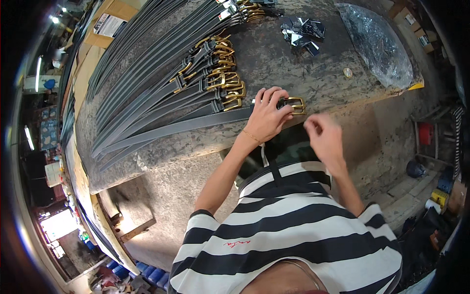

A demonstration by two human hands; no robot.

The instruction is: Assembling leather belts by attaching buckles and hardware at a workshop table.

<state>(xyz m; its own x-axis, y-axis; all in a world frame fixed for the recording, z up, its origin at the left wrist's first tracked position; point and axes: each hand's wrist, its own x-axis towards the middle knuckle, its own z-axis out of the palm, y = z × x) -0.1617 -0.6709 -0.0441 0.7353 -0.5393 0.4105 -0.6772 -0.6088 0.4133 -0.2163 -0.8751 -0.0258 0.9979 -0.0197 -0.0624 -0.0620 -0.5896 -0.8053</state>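
Note:
My left hand (264, 116) is closed over the buckle end of a dark grey leather belt (196, 121) that lies along the table's near edge. Its gold buckle (296, 105) sticks out to the right of my fingers. Just right of and below that buckle, my right hand (327, 142) is in the air, apart from the belt. Its fingers are curled toward the thumb and slightly blurred; whatever may be between them is too small to make out.
Many more belts (147, 93) with gold buckles (225, 81) cover the left part of the worktable (274, 63). A heap of small black tags (303, 34), a round gold-coloured disc (347, 72) and a clear plastic bag (379, 46) lie to the right. A cardboard box (110, 22) stands far left.

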